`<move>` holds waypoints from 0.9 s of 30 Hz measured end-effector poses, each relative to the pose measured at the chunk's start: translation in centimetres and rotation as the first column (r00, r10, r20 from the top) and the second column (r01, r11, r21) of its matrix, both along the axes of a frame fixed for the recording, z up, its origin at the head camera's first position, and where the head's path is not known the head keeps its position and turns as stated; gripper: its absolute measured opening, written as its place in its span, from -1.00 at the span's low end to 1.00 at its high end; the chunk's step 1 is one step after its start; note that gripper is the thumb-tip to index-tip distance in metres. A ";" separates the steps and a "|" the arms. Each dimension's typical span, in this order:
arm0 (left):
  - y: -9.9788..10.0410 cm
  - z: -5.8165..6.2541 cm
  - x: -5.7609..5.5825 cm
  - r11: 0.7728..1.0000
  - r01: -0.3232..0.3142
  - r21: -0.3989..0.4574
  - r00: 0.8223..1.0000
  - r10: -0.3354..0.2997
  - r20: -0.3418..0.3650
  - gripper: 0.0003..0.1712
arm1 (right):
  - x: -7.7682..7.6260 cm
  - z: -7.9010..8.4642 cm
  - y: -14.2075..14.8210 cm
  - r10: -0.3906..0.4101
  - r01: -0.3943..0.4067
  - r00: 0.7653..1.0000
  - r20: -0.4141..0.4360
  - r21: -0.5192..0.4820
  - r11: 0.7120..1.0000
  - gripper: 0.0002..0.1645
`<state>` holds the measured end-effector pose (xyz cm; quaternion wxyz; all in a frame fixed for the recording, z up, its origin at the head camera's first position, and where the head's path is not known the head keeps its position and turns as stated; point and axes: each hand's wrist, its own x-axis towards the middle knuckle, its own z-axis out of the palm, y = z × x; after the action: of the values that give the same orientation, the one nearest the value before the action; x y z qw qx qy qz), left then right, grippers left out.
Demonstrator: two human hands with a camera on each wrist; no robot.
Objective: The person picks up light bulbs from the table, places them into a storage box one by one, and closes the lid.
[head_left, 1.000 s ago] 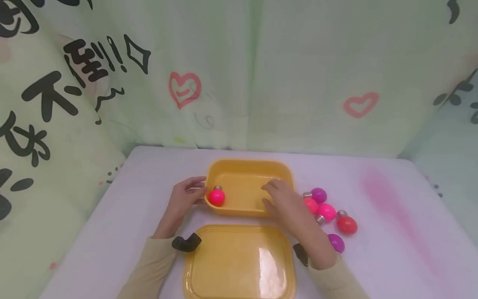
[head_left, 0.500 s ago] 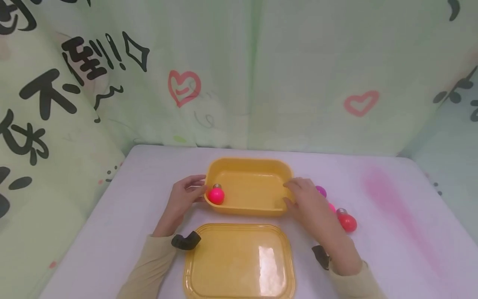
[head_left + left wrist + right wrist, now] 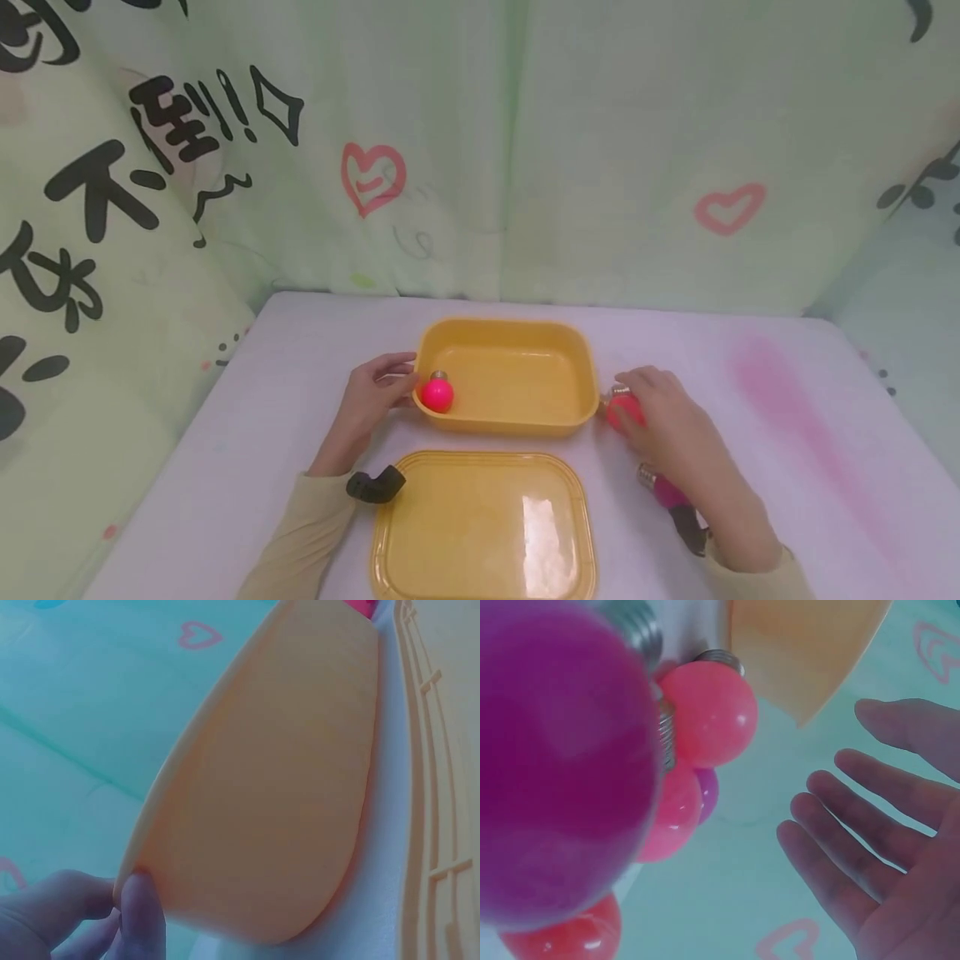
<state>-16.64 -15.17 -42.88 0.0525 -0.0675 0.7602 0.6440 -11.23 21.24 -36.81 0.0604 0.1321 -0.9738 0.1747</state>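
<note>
Yellow box (image 3: 510,379) sits upright on the white tabletop (image 3: 757,492), ahead of you; read the clock from its middle, with 12 towards the printed cloth (image 3: 600,142). Your left hand (image 3: 372,392) is at 9 o'clock, and its grip pinches the box's rim, thumb on the outer wall. Inside the box, in the corner at 8 o'clock, lies a pink bulb (image 3: 437,395), its metal base pointing to 12.

Your right hand (image 3: 667,421) is beyond the box between 3 and 4 o'clock, its grip unclenched: the fingers are straight and spread, near a coral bulb (image 3: 618,410) that lies just beside the box. At 4 o'clock, farther out, you have a purple bulb (image 3: 667,490), partly hidden by your right wrist, its base turned towards the box. Your right wrist view also shows a rosy bulb (image 3: 671,825), a violet bulb (image 3: 708,796) and a red bulb (image 3: 577,930) close by; you cannot tell whether they touch one another.

At 6 o'clock, flat and just apart from the box, is a yellow lid (image 3: 457,533). Two red hearts (image 3: 372,179) mark the cloth at 11 and 1.
</note>
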 end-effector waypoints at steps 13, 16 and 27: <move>0.1 -0.2 -0.1 1.000 0.000 0.007 1.000 0.000 -0.002 -0.52 | 0.0 -0.8 0.7 -0.039 0.036 0.995 0.091 0.039 0.999 -0.46; 0.0 -0.1 0.0 1.000 -0.001 0.006 1.000 0.001 -0.007 -0.53 | -0.1 -1.0 0.6 -0.046 0.041 0.992 0.114 0.048 0.998 -0.45; -0.2 -0.2 0.0 1.000 0.010 0.030 1.000 -0.010 -0.003 -0.51 | -0.7 -1.8 0.6 -0.042 0.036 0.992 0.119 0.050 0.998 -0.46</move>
<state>-16.62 -15.35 -43.11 0.0554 -0.0621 0.7508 0.6552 -11.96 21.89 -38.59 0.0022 0.1040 -0.9820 0.1578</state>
